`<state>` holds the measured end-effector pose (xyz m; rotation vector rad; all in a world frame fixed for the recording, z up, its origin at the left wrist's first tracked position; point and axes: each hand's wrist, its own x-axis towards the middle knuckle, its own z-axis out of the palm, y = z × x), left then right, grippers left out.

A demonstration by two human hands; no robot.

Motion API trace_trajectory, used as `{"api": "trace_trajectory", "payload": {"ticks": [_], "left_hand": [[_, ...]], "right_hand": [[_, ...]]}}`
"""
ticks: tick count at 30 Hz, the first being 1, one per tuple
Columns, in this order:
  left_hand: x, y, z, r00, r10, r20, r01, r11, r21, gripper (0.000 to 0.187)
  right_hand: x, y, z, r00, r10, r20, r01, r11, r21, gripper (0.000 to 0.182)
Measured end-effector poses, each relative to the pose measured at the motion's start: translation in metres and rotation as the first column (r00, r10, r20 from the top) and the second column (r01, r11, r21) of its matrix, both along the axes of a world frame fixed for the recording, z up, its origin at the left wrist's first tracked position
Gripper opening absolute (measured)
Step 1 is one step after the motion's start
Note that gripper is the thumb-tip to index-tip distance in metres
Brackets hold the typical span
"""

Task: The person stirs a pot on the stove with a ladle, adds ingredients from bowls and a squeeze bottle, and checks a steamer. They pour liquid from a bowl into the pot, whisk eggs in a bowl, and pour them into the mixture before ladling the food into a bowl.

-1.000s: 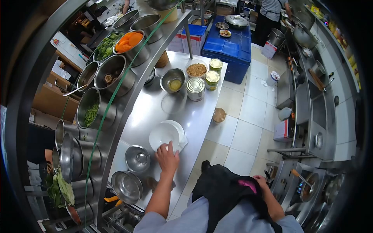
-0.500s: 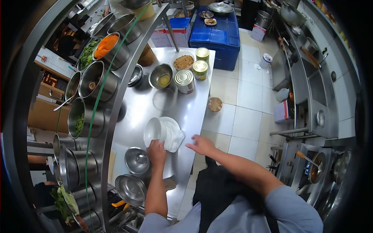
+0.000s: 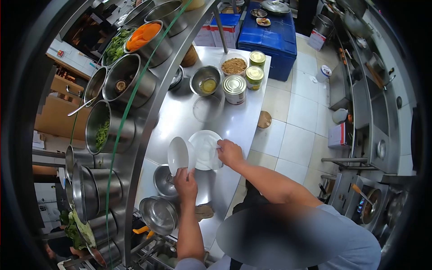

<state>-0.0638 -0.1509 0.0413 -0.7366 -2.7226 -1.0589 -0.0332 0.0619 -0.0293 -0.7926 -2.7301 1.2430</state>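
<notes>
My left hand (image 3: pixel 185 183) grips the lower rim of a white bowl (image 3: pixel 178 154), tilted up on its edge above the steel counter (image 3: pixel 180 117). Just to its right lies a white plate (image 3: pixel 204 147). My right hand (image 3: pixel 230 153) rests on the plate's right edge and holds it there, with a bit of white cloth or paper under the fingers. Both hands are over the middle of the counter.
Two steel bowls (image 3: pixel 164 181) (image 3: pixel 158 215) sit near my left arm. Farther up are a bowl of yellow liquid (image 3: pixel 205 81), a tub of brown crumbs (image 3: pixel 233 65) and three tins (image 3: pixel 235 89). Steel pots of vegetables (image 3: pixel 145 38) line the raised shelf at left. A tiled aisle and stoves lie right.
My left hand has lifted the white bowl off the plate and tipped it on edge. My right hand has come in from the counter's edge and taken the plate's right rim.
</notes>
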Motion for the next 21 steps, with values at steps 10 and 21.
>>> {"api": "trace_trajectory", "payload": {"ticks": [10, 21], "left_hand": [[0.009, -0.013, 0.018, 0.988, 0.135, 0.074, -0.143, 0.982, 0.126, 0.014], [-0.009, 0.013, -0.010, 0.990, -0.113, -0.081, 0.102, 0.986, -0.134, 0.007]], "right_hand": [[-0.065, 0.017, -0.016, 0.970, 0.025, -0.242, -0.121, 0.913, -0.390, 0.028], [-0.048, 0.007, -0.042, 0.997, 0.031, 0.072, -0.027, 0.998, -0.063, 0.025]]}}
